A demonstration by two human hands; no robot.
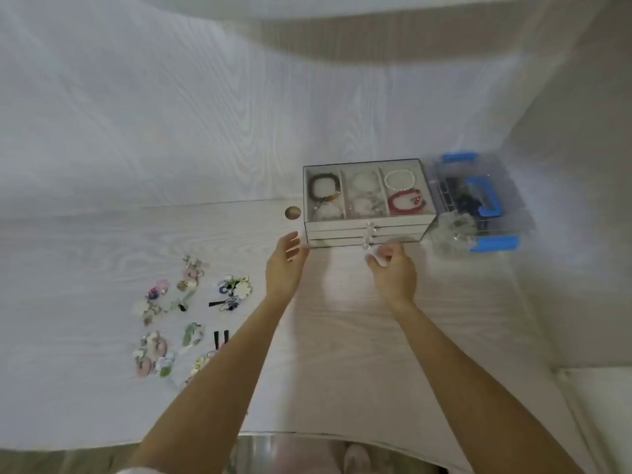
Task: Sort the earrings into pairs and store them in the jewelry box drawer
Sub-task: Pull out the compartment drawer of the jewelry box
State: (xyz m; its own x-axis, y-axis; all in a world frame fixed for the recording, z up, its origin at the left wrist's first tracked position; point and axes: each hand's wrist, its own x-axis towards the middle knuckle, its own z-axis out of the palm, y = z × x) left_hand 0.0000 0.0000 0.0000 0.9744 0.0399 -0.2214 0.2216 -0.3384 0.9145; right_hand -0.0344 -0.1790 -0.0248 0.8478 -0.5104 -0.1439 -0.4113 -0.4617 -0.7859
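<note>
On the left of the white desk [102,234], earrings [184,316] laid out in small clusters: flowers, pink and green pieces, blue beads, black bars. Partly hidden at the near right of the spread by the left forearm. Well apart from the box.

Next, left hand [285,266] raised near the lower left corner of the box [371,203], fingers loosely straightened, grasping nothing; touching the corner or just short of it, impossible to tell. Just beyond that hand, a small round brown disc [293,213] set in the desk surface beside the box.

Centre right, box standing against the back panel, clear lid showing three compartments: dark bead bracelet [325,189] on the left, pale pieces in the middle, white bead bracelet [400,179] and red bracelet [405,201] on the right. Below, stacked drawers [342,234] with clear round knobs [368,236], all closed.

Right hand [393,268] in front of the lowest drawer, fingers curled at the bottom knob; pinching it or only beside it, unclear through blur.

Far right, touching the box, a clear container [478,203] with blue latches.
</note>
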